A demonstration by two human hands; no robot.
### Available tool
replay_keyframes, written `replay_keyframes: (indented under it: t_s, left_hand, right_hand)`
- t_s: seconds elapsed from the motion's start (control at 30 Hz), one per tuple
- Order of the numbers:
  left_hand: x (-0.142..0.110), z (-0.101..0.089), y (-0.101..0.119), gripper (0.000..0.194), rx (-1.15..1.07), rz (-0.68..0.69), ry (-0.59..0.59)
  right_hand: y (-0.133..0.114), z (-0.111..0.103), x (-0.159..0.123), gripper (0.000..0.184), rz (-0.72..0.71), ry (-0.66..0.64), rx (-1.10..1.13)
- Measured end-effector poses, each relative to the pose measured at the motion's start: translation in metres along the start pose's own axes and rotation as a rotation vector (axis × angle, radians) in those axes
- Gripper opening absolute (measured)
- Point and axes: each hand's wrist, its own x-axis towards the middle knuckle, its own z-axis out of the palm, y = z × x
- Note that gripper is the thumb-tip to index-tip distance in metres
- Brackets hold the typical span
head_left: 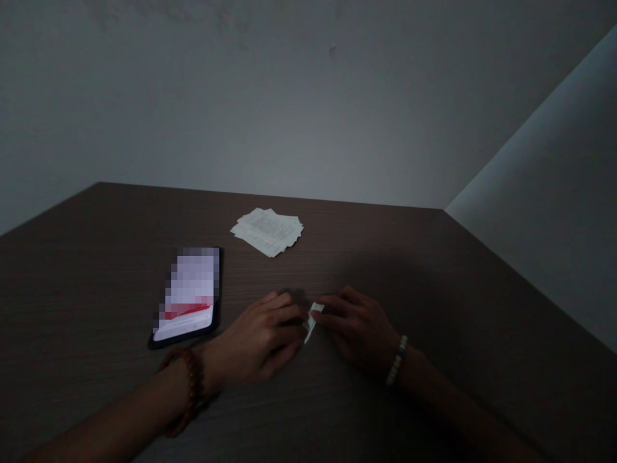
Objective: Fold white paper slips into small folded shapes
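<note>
My left hand [260, 341] and my right hand [357, 328] rest on a dark wooden table [434, 289], fingertips meeting around a small folded piece of white paper [311, 321]. Both hands have their fingers curled and pinched on that paper, which stands slightly up between them. A reddish bead bracelet [186, 389] circles my left wrist and a pale bead bracelet [396, 360] my right. Most of the paper is hidden by the fingers.
A phone [190, 296] with a lit screen lies flat left of my left hand. A loose stack of white paper slips [267, 230] sits farther back near the table's middle. Grey walls stand behind and right of the table.
</note>
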Motion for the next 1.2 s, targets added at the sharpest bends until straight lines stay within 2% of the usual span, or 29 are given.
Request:
replay_keyframes:
  t_s: [0.3,0.8,1.07,1.2]
  left_hand:
    - [0.002,0.002,0.003,0.02,0.032,-0.007,0.0]
    - [0.004,-0.002,0.01,0.021,0.078,-0.031,0.0]
    - [0.001,0.004,0.003,0.022,-0.004,-0.05,0.066]
    - [0.001,0.007,-0.001,0.022,0.055,-0.096,0.066]
  right_hand:
    - [-0.002,0.0,0.001,0.03,-0.022,-0.045,-0.042]
    - [-0.014,0.001,-0.007,0.028,0.118,-0.003,-0.164]
    - [-0.007,-0.003,-0.01,0.042,0.048,-0.038,-0.037]
    - [-0.004,-0.001,-0.008,0.043,0.005,-0.048,0.0]
